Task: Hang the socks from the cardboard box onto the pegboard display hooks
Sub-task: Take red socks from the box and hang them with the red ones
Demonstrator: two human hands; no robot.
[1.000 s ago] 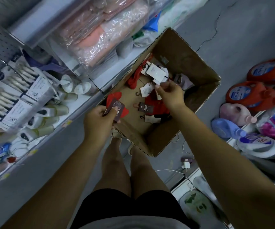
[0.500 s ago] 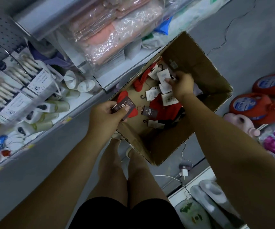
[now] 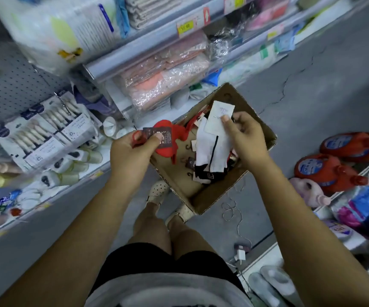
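I have the red socks (image 3: pixel 168 140) in the left hand (image 3: pixel 132 151), thumb pressed on their dark card (image 3: pixel 164 138) and fingers curled behind it. They hang over the left edge of the box (image 3: pixel 214 193). The right hand (image 3: pixel 247 140) pinches a white card (image 3: pixel 220 116) with its thumb on top, and white socks (image 3: pixel 208 149) with a black stripe dangle from it over the middle of the box. Below them I see more socks (image 3: pixel 201 173) lying loose on the cardboard bottom, dark and white ones with small hooks and cards. The box sits on the grey floor (image 3: pixel 312 85), just ahead of the person's shoes (image 3: pixel 157 192). The pegboard (image 3: pixel 8 89) is up at my left, with boxed packs (image 3: pixel 46 129) hanging on it. Red bottles (image 3: pixel 320 169) lie on the low shelf to my right.
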